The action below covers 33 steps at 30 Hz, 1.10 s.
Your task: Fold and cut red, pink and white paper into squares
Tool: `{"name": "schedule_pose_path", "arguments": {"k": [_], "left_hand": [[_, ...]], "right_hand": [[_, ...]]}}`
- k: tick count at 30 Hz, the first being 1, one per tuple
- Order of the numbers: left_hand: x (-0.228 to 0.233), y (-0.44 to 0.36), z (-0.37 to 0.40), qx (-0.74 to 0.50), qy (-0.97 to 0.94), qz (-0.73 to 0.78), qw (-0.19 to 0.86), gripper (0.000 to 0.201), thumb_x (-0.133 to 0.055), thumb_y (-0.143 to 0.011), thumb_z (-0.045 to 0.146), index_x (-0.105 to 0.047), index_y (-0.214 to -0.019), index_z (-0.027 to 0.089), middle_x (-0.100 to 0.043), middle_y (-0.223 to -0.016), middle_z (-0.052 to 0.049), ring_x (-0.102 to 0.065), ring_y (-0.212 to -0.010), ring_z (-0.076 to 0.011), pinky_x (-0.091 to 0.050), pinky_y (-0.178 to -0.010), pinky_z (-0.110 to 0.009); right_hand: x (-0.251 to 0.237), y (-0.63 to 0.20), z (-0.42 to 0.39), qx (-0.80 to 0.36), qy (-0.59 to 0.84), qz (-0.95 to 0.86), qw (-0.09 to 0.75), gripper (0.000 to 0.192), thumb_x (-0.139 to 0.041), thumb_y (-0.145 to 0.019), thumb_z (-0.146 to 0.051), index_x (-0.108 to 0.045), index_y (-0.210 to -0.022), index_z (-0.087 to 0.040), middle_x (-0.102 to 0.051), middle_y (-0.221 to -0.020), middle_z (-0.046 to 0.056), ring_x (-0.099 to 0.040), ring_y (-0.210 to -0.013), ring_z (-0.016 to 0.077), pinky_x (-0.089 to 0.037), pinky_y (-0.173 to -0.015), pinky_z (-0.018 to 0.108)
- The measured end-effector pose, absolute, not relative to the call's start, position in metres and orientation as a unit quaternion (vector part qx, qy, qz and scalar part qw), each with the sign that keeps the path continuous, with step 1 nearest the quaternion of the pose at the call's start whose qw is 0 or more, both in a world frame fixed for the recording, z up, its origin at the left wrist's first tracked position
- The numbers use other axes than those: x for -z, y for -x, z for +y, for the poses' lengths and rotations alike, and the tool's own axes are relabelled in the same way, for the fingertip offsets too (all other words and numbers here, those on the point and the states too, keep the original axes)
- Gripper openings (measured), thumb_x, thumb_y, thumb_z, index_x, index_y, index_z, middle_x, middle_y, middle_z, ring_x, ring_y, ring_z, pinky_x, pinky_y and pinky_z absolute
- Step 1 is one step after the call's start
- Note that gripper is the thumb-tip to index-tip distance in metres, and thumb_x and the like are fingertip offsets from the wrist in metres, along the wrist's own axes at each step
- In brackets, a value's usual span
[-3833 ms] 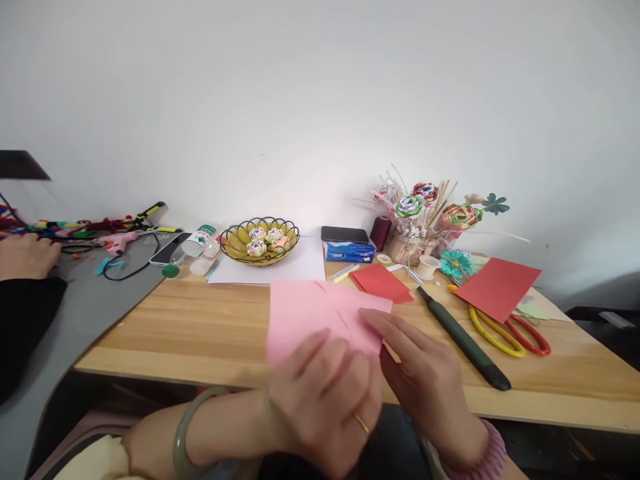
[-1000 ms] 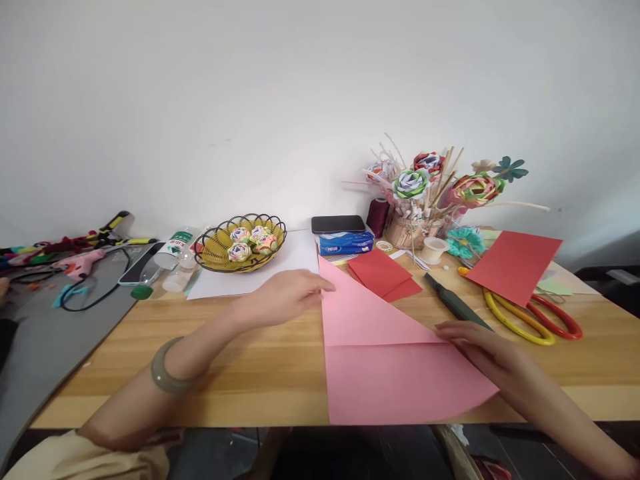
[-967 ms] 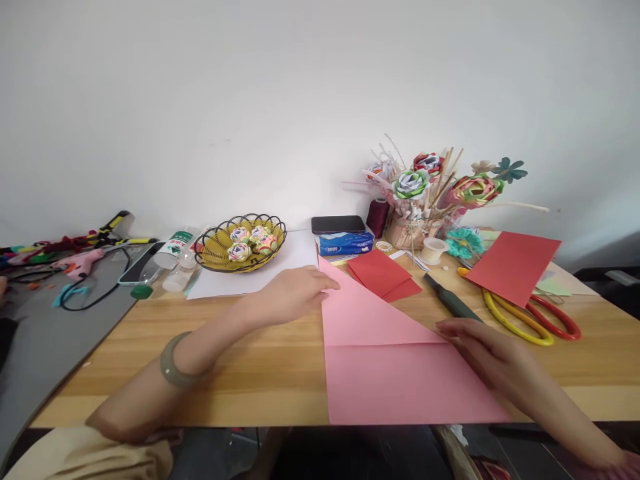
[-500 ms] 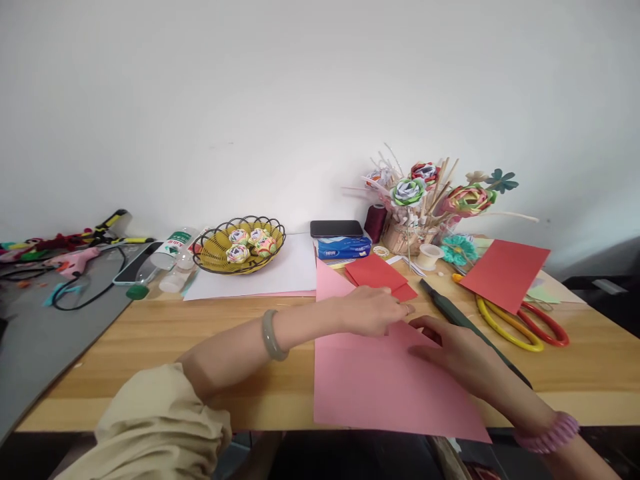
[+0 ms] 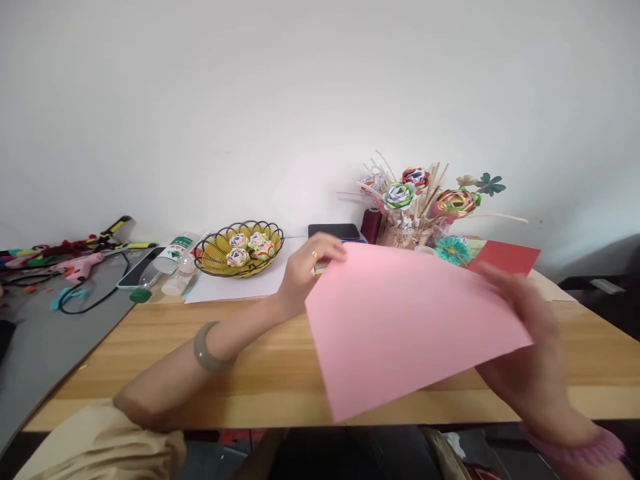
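Observation:
A sheet of pink paper [image 5: 410, 320] is held up above the wooden table, tilted and slightly curved. My left hand [image 5: 305, 270] pinches its upper left edge between thumb and fingers. At the sheet's right side, my right hand [image 5: 530, 340] grips the edge, with the thumb over the front and the other fingers behind; motion blurs it. The paper hides much of what lies behind it. Beyond the right hand lies red paper [image 5: 510, 257], partly covered.
A yellow woven basket [image 5: 213, 257] with several paper flowers stands at the back on white paper [image 5: 220, 290]. Behind the pink sheet are a black phone [image 5: 334, 231], a maroon thread spool [image 5: 371, 225] and a bunch of paper flowers [image 5: 400, 197]. Plastic bottles [image 5: 175, 250] lie left.
Both hands have lifted the pink paper off the table. My left hand moved left to its upper corner, my right hand moved right to its side. The sheet now covers the green tool and scissors.

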<state>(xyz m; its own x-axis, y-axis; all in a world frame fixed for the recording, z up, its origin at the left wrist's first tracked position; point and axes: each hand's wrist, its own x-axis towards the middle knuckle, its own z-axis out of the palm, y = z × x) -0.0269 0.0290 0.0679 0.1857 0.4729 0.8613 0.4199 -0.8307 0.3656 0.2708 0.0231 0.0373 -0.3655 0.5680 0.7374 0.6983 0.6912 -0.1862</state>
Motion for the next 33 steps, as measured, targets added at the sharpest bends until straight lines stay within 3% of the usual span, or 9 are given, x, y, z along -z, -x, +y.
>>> {"name": "schedule_pose_path", "arguments": {"k": [3,5,9,14,17,21,25,33], "left_hand": [[-0.031,0.052,0.015,-0.450,-0.827,0.334,0.040,0.021,-0.046,-0.096,0.033,-0.060,-0.092,0.018,-0.064,-0.099,-0.008,-0.064,-0.089,-0.0153,-0.052,-0.072,-0.025],[-0.014,0.065,0.004,-0.380,-0.854,0.355,0.029,0.017,-0.047,-0.095,0.026,-0.063,-0.097,0.019,-0.066,-0.106,-0.008,-0.064,-0.094,-0.0176,-0.052,-0.079,-0.029],[-0.004,0.079,-0.023,-0.191,-0.907,0.369,-0.072,0.031,-0.043,-0.093,0.016,-0.056,-0.121,0.016,-0.059,-0.126,-0.012,-0.050,-0.122,-0.0257,-0.042,-0.101,-0.043],[-0.004,0.082,-0.055,-0.111,-0.936,0.334,-0.004,0.045,-0.041,-0.086,0.010,-0.050,-0.130,0.013,-0.054,-0.135,-0.010,-0.045,-0.129,-0.0241,-0.033,-0.111,-0.044],[-0.003,0.086,-0.061,-0.094,-0.925,0.364,0.057,0.047,-0.041,-0.086,0.011,-0.049,-0.132,0.013,-0.049,-0.139,-0.011,-0.045,-0.130,-0.0234,-0.035,-0.110,-0.042],[0.000,0.095,-0.053,-0.163,-0.897,0.388,0.138,0.043,-0.036,-0.092,0.009,-0.052,-0.131,0.019,-0.057,-0.132,-0.007,-0.052,-0.123,-0.0170,-0.041,-0.106,-0.034],[0.003,0.103,-0.041,-0.219,-0.878,0.390,0.170,0.044,-0.036,-0.092,0.005,-0.058,-0.126,0.023,-0.065,-0.121,-0.005,-0.057,-0.113,-0.0166,-0.046,-0.099,-0.033],[0.003,0.114,-0.036,-0.215,-0.844,0.426,0.246,0.066,-0.038,-0.069,-0.009,-0.065,-0.118,0.025,-0.067,-0.115,-0.001,-0.050,-0.107,-0.0186,-0.045,-0.093,-0.034]], "right_hand": [[-0.027,-0.265,0.027,0.133,0.273,-0.870,0.389,0.053,-0.046,-0.087,-0.015,-0.039,-0.136,-0.033,-0.060,-0.124,0.007,-0.050,-0.120,0.0254,-0.041,-0.099,0.046],[-0.020,-0.265,0.026,0.144,0.224,-0.903,0.338,0.045,-0.044,-0.088,-0.013,-0.049,-0.129,-0.030,-0.065,-0.118,0.005,-0.053,-0.118,0.0224,-0.045,-0.096,0.040],[-0.007,-0.261,0.013,0.160,0.183,-0.936,0.255,0.035,-0.040,-0.088,-0.008,-0.061,-0.113,-0.021,-0.069,-0.109,0.007,-0.062,-0.103,0.0218,-0.051,-0.084,0.036],[-0.006,-0.250,-0.003,0.127,0.201,-0.954,0.184,0.031,-0.040,-0.084,-0.003,-0.065,-0.098,-0.014,-0.071,-0.090,0.011,-0.067,-0.079,0.0239,-0.054,-0.066,0.037],[-0.009,-0.250,0.000,0.075,0.203,-0.963,0.161,0.034,-0.042,-0.083,-0.006,-0.064,-0.106,-0.018,-0.070,-0.105,0.009,-0.064,-0.096,0.0224,-0.054,-0.080,0.037],[-0.006,-0.254,0.015,0.015,0.232,-0.961,0.150,0.036,-0.050,-0.087,-0.022,-0.059,-0.121,-0.018,-0.063,-0.122,0.009,-0.057,-0.113,0.0217,-0.050,-0.092,0.037],[0.001,-0.255,0.025,-0.040,0.260,-0.952,0.155,0.029,-0.051,-0.088,-0.025,-0.064,-0.115,-0.023,-0.066,-0.118,0.006,-0.058,-0.111,0.0185,-0.050,-0.092,0.033],[0.009,-0.242,0.024,-0.119,0.323,-0.915,0.210,0.027,-0.041,-0.093,-0.029,-0.067,-0.093,-0.021,-0.067,-0.102,0.010,-0.060,-0.098,0.0208,-0.050,-0.083,0.037]]}}
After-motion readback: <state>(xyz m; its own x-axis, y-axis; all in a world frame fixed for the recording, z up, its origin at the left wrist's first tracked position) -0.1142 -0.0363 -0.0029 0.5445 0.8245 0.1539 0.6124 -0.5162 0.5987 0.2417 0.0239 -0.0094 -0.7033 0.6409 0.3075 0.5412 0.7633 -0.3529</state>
